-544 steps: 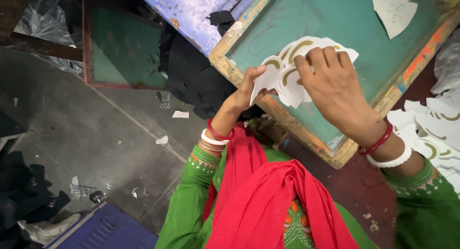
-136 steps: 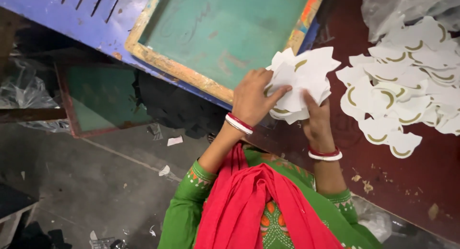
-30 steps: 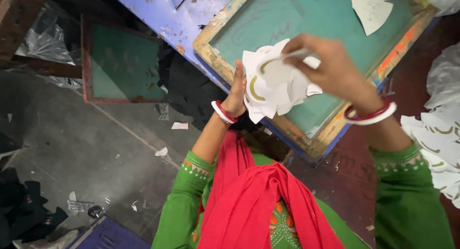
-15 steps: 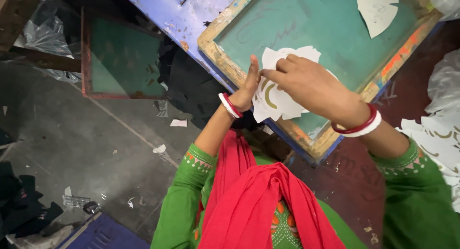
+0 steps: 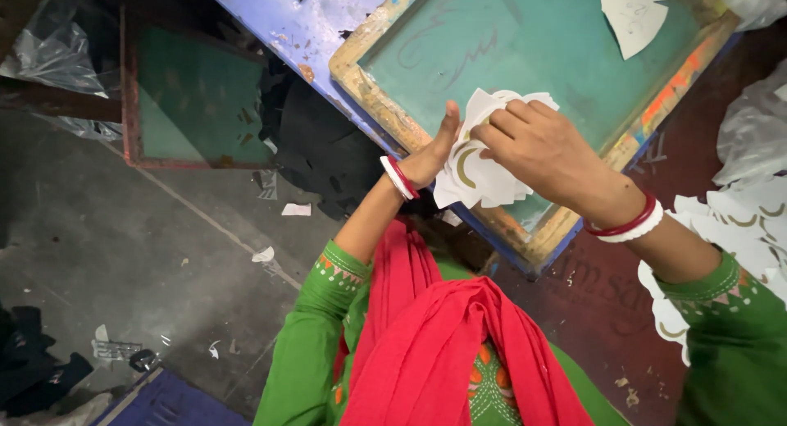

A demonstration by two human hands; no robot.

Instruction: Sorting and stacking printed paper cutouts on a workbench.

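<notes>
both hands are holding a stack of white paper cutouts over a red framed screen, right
Not quite: the head view shows the screen is teal in a bare wooden frame, not red. The left hand and right hand do hold the white paper cutouts over it.

- I see a stack of white scalloped paper cutouts, printed with gold crescent arcs, fanned and held upright over the teal screen frame's wooden edge.

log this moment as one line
left hand: holds paper cutouts | right hand: on cutouts | under: green screen frame
</notes>
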